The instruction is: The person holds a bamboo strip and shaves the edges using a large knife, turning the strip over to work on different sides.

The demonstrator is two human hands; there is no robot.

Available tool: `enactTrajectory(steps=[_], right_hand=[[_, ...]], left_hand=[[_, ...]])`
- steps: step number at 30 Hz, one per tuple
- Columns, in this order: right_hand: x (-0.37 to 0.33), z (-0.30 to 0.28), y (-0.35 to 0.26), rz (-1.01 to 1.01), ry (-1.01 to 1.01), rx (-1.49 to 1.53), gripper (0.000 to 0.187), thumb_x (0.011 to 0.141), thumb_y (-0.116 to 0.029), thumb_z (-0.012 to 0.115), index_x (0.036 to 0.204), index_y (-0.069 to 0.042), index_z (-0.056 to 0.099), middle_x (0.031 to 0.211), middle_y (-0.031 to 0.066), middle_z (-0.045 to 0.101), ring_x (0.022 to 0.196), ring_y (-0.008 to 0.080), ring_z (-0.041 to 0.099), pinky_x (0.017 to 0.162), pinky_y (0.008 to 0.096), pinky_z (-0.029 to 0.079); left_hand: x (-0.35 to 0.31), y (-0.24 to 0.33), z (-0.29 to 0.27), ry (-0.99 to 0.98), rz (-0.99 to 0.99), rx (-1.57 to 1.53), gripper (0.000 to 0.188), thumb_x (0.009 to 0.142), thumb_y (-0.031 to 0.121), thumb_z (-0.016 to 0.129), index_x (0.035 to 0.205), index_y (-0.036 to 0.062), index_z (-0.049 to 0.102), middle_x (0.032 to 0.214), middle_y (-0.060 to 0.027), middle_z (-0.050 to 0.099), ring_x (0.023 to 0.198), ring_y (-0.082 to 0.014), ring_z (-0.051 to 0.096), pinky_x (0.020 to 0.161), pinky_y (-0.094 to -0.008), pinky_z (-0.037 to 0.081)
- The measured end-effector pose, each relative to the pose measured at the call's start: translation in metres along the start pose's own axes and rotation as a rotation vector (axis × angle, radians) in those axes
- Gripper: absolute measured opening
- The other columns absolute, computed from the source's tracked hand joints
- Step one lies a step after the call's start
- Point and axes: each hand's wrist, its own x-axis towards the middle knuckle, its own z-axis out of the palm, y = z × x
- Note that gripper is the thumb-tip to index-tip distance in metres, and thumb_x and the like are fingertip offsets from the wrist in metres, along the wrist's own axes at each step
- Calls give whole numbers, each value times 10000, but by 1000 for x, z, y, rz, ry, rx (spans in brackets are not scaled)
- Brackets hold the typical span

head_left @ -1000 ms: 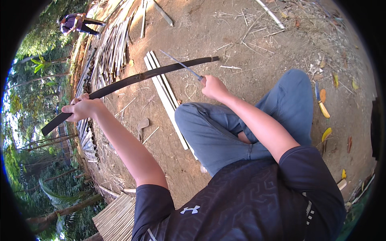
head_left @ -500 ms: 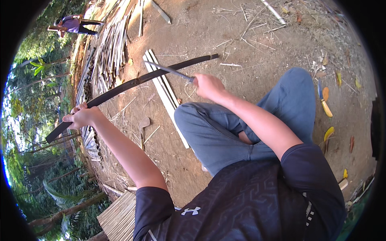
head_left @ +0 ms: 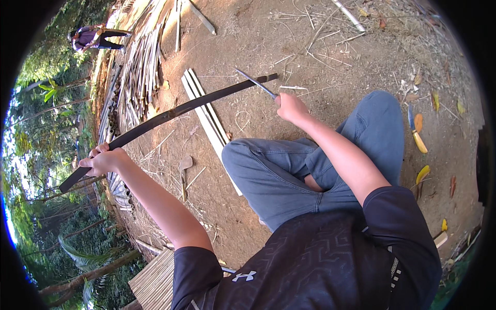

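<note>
My left hand (head_left: 106,159) is closed around the near-left end of a long, dark, slightly bowed bamboo strip (head_left: 206,97), with a short tail of it sticking out past my fingers. The strip slants up and away to the right, and a joint shows around its middle. In my right hand (head_left: 293,109) is the handle of a knife (head_left: 263,88) with a slim grey blade. That blade crosses the strip close to its far right end; whether it cuts in or only rests there, I cannot tell.
Pale split slats (head_left: 213,126) lie on the dirt beside my bent knee. Right of my legs is another knife (head_left: 417,137) with a yellowish handle. A small spade-shaped tool (head_left: 185,165) lies left. Beyond are piled bamboo poles (head_left: 139,77) and a standing person (head_left: 101,39).
My right hand and knife have moved right along the strip, from near its middle to its far end. The strip's far end sits slightly lower. The distant person's arms have shifted.
</note>
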Motion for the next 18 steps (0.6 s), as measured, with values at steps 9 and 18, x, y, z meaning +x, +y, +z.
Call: enactTrajectory(steps=[9,18], right_hand=[[18,-11,60,188,138,131,313,930,-260,568,956,28,686,966,273,697,978,382,690,809,470,525],[-27,-48,76,237,144,398,195,865,-131,520,744,5,589,587,107,576,448,233,568,424,387,443]], left_hand=[[-29,30,25,-137,-86,-82,266,1083,332,412,1226,115,356,650,10,300,484,-101,282,432,-301,261],[-24,45,24,-530,-45,-206,223,1045,203,395,1219,64,406,869,-142,614,662,-288,653,597,-410,551]])
